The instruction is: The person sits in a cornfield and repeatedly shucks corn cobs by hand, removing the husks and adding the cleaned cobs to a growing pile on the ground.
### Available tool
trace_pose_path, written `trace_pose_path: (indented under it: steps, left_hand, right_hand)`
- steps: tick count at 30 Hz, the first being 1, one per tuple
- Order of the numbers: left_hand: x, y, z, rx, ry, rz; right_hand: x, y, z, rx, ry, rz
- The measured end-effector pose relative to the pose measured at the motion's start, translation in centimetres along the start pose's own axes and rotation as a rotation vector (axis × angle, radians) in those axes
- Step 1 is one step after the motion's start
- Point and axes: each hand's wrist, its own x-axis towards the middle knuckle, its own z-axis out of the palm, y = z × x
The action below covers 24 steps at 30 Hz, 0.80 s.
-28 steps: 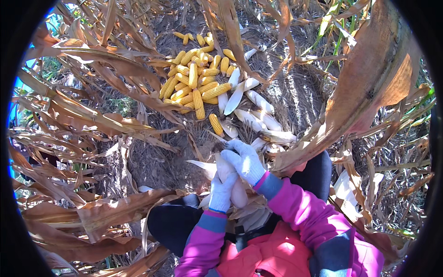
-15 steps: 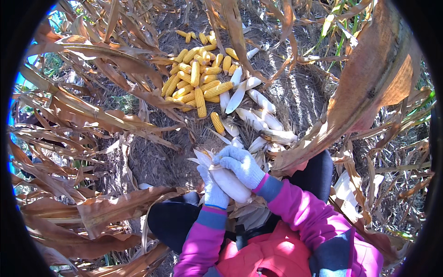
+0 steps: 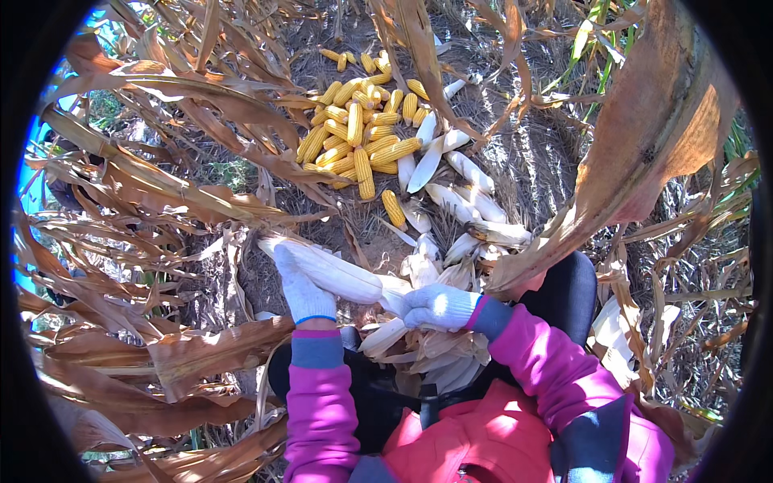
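Observation:
An ear of corn in its pale husk [image 3: 342, 274] lies slantwise in front of me, its tip toward the far left. My left hand [image 3: 301, 291], in a white knit glove, is wrapped round it near the tip end. At the other end a pale strip of husk [image 3: 392, 296] stretches to my right hand [image 3: 439, 307], gloved too, whose fingers are closed on it. Beyond my hands is a heap of bare yellow corn ears [image 3: 354, 129]. One yellow ear [image 3: 394, 211] sits apart, nearer to me.
Several ears still in husks [image 3: 465, 201] lie right of the heap. Loose husks [image 3: 451, 354] are piled between my legs. Dry brown stalks and leaves [image 3: 161, 185] crowd the left side, and a big curled leaf [image 3: 644, 153] arches over the right.
My hands have moved apart. The left has carried the husked ear leftward and turned it so its tip points farther left, while the right grips husk at the opposite end.

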Motion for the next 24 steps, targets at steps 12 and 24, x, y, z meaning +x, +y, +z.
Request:
trace_pose_path:
  steps: [12, 24]
  left_hand:
    - [-0.8, -3.2, -1.6, 0.285, -0.571, -0.172]
    - [-2.9, -5.4, -1.1, 0.469, -0.740, -0.313]
  right_hand:
    - [2.3, -3.5, -2.0, 0.240, 0.592, -0.131]
    - [3.2, -4.2, -3.7, -0.068, 0.759, -0.116]
